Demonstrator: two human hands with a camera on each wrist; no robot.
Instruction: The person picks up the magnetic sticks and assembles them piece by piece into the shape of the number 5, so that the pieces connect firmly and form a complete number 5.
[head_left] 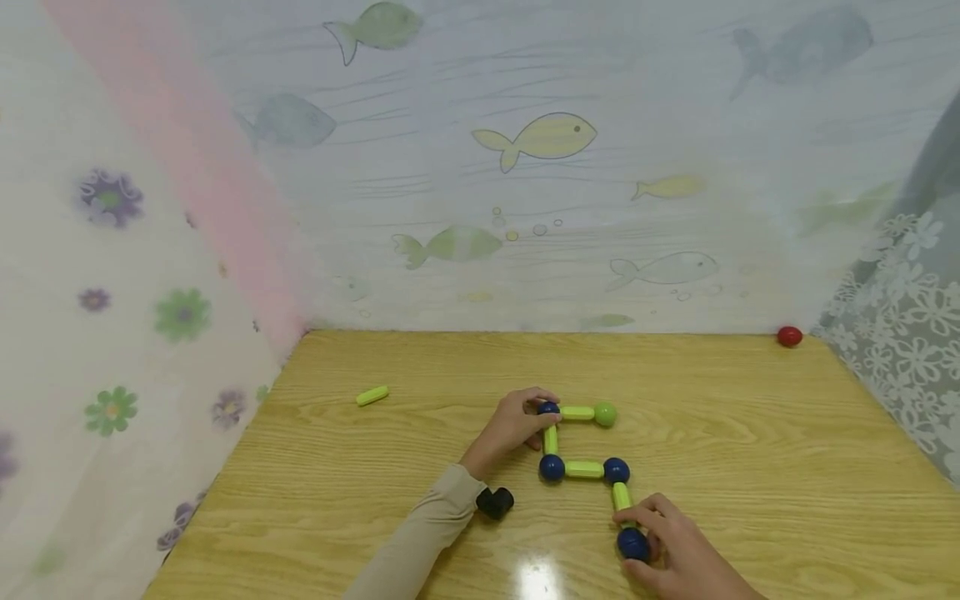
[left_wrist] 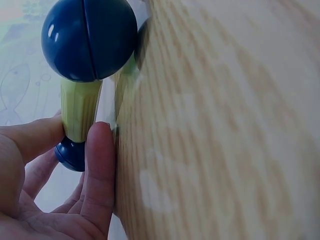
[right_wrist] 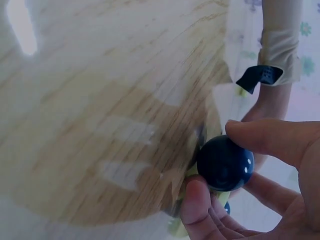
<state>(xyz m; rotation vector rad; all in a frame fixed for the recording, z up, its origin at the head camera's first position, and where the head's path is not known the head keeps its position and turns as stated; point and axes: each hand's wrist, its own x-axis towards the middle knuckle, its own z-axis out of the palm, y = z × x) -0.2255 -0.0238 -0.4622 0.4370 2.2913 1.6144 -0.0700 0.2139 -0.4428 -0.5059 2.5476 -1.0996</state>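
Observation:
A zigzag chain of yellow-green rods and balls lies on the wooden table (head_left: 450, 367). At its far corner my left hand (head_left: 517, 421) pinches a dark blue ball (head_left: 549, 409); from there a rod (head_left: 577, 412) runs right to a green ball (head_left: 605, 414). Another rod comes toward me to a second blue ball (head_left: 552, 467), large in the left wrist view. A rod (head_left: 583, 470) links that to a third blue ball (head_left: 617, 471). My right hand (head_left: 671, 542) grips the blue ball (right_wrist: 225, 163) at the near end, its fingers also touching the adjoining rod (head_left: 622, 497).
A loose yellow-green rod (head_left: 372, 396) lies at the back left. Far off in the back right corner sits a red ball (head_left: 789, 336). Fabric with fish drawings (head_left: 540, 167) hangs behind the table. A black wrist device (head_left: 495, 503) is at my left cuff.

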